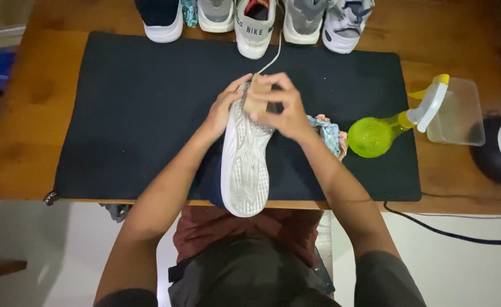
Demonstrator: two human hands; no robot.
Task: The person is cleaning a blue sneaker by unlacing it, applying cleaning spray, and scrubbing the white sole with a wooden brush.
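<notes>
A shoe (246,165) lies upside down on the black mat (131,113), its white ribbed sole facing up and its heel over the table's front edge. My left hand (223,108) grips the left side of the shoe near the toe. My right hand (279,105) presses a small tan block (257,98), like a sponge or brush, against the sole at the toe end. A white lace (270,57) trails from the toe towards the back.
A row of several shoes (253,23) lines the table's far edge. A patterned cloth (329,133) lies just right of the shoe. A green spray bottle (387,128) lies on its side, with a clear plastic tub (458,111) and a dark round object (500,150) further right.
</notes>
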